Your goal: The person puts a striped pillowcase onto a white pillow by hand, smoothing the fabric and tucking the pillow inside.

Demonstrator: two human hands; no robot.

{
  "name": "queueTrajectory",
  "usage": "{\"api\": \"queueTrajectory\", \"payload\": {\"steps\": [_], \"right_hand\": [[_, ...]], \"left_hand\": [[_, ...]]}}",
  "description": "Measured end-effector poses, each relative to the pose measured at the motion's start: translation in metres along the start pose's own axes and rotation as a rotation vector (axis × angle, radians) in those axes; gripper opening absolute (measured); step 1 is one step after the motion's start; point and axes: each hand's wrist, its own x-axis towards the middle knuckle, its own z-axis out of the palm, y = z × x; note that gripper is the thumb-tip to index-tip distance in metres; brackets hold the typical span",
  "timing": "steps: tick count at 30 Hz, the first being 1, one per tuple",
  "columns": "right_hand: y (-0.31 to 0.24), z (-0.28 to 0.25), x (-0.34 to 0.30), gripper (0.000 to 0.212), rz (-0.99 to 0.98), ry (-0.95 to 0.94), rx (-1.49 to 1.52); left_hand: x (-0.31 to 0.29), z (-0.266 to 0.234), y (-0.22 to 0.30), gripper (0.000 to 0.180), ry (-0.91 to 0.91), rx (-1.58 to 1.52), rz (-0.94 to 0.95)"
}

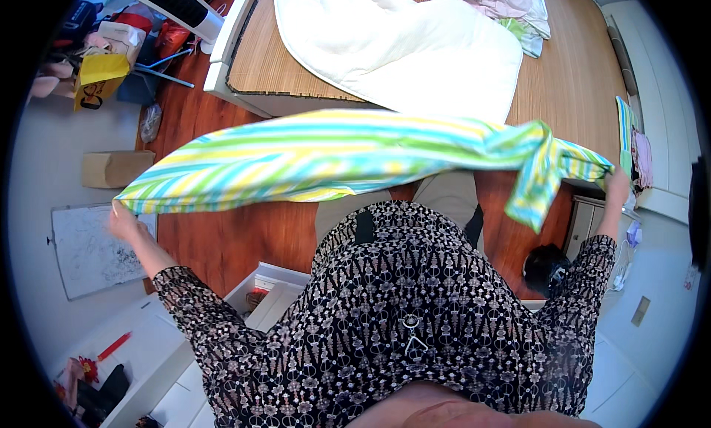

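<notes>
A striped cloth in green, yellow, blue and white is stretched out in the air in front of my body. Its exact kind does not show, and motion smears its middle. My left hand is closed on its left end, out at arm's length. Far to the right, my right hand grips the other end. Close to that hand the cloth is bunched, and a twisted flap of it dangles toward the floor.
Beyond the cloth stands a bed with a tan mat and a white quilt. At left are a cardboard box, a whiteboard and a yellow bag. A dark round object sits low on the right, by a small cabinet.
</notes>
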Motion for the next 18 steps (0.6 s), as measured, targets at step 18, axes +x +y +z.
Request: {"api": "queueTrajectory", "payload": {"steps": [18], "right_hand": [[0.028,-0.061,0.163,0.05,0.294,0.415,0.298]], "left_hand": [[0.032,0.056,0.138,0.032,0.123,-0.139,0.285]]}}
